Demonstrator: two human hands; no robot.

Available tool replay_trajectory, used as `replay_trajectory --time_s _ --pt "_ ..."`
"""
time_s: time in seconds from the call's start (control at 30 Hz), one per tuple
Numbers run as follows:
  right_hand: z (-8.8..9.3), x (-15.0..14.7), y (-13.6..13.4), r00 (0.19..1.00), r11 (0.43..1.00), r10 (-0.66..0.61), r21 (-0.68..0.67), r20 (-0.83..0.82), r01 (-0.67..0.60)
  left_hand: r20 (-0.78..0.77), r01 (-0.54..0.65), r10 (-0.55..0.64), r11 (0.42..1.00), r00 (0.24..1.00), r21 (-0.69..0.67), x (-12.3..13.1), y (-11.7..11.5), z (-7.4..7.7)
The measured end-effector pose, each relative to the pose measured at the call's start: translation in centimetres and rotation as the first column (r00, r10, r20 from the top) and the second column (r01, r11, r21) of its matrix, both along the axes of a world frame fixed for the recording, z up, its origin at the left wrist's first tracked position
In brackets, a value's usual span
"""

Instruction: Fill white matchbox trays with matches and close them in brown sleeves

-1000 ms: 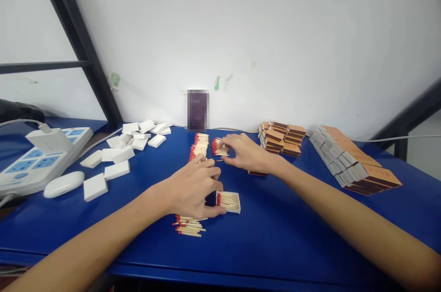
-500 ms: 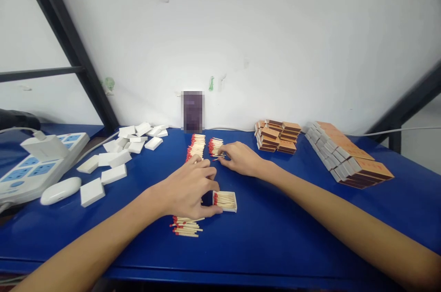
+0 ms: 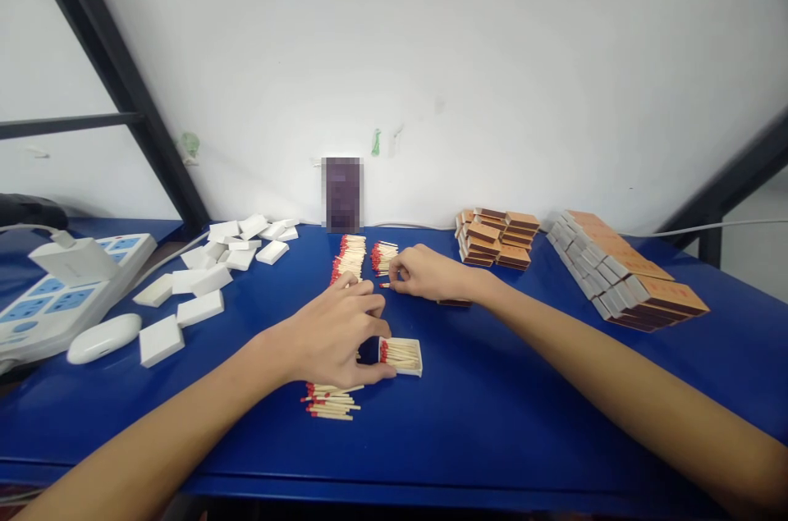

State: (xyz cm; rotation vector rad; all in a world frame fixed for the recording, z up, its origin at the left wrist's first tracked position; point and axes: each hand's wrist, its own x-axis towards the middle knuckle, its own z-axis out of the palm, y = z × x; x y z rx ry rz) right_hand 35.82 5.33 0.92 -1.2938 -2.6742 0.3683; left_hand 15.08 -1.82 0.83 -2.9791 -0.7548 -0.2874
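Note:
My left hand (image 3: 341, 332) grips the left end of a white matchbox tray (image 3: 420, 357) between thumb and bent fingers. Inside the tray lie red-headed matches (image 3: 400, 354), their heads to the left. Farther back, the fingers of my right hand (image 3: 422, 273) are pinched at the table on a match (image 3: 385, 285), whose red head pokes out to the left. Just behind those fingertips is a small pile of matches (image 3: 384, 257). A longer row of matches (image 3: 350, 254) runs behind my left hand, and another loose heap (image 3: 332, 404) lies in front of it.
White matchbox trays (image 3: 209, 281) are scattered at left, beside a white case (image 3: 104, 338) and a power strip (image 3: 80, 291). Orange matchboxes (image 3: 483, 232) are stacked at the back right, with a larger block of them (image 3: 652, 283) farther right. One matchbox (image 3: 454, 303) sits partly under my right wrist.
My right hand has closed its fingertips lower on the match beside the small pile, and a matchbox now shows under its wrist. My left hand stays on the tray. The view has shifted slightly.

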Motion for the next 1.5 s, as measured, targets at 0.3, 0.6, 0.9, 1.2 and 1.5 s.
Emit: replay_trajectory --time_s 0.3,0.6,0.9,1.2,1.5 --pt "1.7 0.4 -0.4 0.993 0.993 0.088 -0.084 0.074 -0.082 -0.014 -0.013 0.013 0.999 1.000 -0.032 0.0 -0.1 0.3" --pt "0.9 0.4 0.1 0.991 0.989 0.131 -0.065 -0.016 -0.132 -0.011 -0.018 0.017 0.999 1.000 -0.050 0.0 -0.1 0.3" --pt "0.1 0.3 0.6 0.989 0.990 0.137 -0.023 -0.061 -0.138 -0.013 -0.014 0.013 0.998 1.000 -0.061 0.1 -0.1 0.3" --pt "-0.4 -0.2 0.6 0.988 0.992 0.125 -0.019 -0.089 -0.127 -0.009 -0.009 0.008 0.999 1.000 -0.047 0.0 -0.1 0.4" --pt "-0.4 0.3 0.9 0.990 0.991 0.116 0.082 -0.080 -0.110 -0.003 -0.006 0.006 0.999 1.000 -0.048 0.1 -0.1 0.4"
